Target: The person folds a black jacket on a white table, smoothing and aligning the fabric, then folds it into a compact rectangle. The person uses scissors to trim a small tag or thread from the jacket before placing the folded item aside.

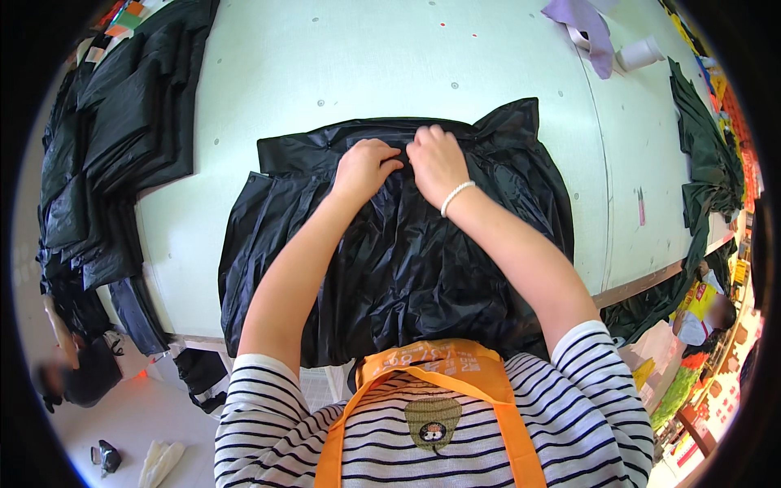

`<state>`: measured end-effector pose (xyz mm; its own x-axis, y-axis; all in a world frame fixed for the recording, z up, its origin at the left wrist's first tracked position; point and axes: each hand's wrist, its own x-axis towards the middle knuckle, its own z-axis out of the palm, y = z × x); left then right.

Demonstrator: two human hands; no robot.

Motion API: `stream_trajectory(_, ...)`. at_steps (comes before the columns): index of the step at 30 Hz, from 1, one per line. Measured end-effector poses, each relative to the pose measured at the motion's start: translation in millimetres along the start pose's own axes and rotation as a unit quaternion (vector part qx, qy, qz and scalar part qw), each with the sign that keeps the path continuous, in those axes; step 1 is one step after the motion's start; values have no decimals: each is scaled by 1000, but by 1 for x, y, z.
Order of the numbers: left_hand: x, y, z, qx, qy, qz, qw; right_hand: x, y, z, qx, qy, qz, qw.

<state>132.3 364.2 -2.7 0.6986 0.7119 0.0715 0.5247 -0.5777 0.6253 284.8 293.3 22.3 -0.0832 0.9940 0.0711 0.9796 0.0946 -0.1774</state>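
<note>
A: Position of the black garment (407,260)?

B: Spread flat on the pale green table (325,65), centre, its lower edge hanging over the near table edge toward the person.

A: Hands?

B: Both at the garment's upper middle, side by side, knuckles nearly touching. Left hand (364,167) has fingers curled, pinching a fold of the black fabric. Right hand (437,159) likewise curled onto the cloth, gripping the same area; a white bead bracelet (455,197) sits on its wrist.

A: Surroundings?

B: Stack of dark folded garments (114,154) along the table's left side. A lilac cloth (586,28) and a white roll (640,54) at the far right. Dark green fabric (704,154) draped at the right edge.
</note>
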Motion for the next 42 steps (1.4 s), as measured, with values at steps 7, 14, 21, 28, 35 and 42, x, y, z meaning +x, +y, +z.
stream_trajectory(7,45,-30,0,-117,-11,-143,983,-12,0,23,58,46,33,997)
stream_trajectory(14,51,-14,-2,154,34,-47,986,-15,5,32,96,115,9,989)
stream_trajectory(21,62,-42,-21,294,1,78,953,-7,20,31,138,67,-11,988)
stream_trajectory(28,61,-40,-43,376,-84,52,921,12,29,22,127,-35,-18,991)
stream_trajectory(35,35,-33,-31,289,23,137,947,2,12,25,12,47,-64,997)
stream_trajectory(42,65,-16,-17,306,-37,112,945,-3,2,32,-31,69,-56,996)
